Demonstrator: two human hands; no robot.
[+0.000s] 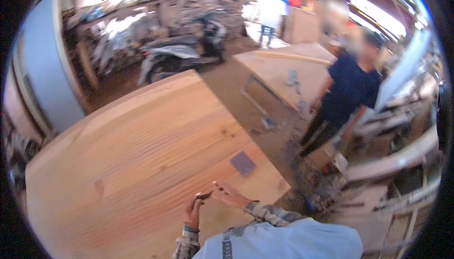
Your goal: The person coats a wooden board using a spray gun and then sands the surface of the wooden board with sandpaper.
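A wide wooden panel (142,159) with visible grain and knots lies in front of me. Over its near part, my left hand (193,210) has its fingers closed on a small dark object (204,196). My right hand (228,194) is beside it, fingers bent toward the same object; whether it also touches the object is too blurred to tell. A purple-grey square sheet (243,164) lies flat on the panel, up and to the right of my hands.
A person in a dark shirt (354,84) stands at the right beside another wooden table (283,67). A motorbike (184,48) is parked behind the panel. Another person (272,15) is farther back. Timber and clutter (402,122) fill the right side.
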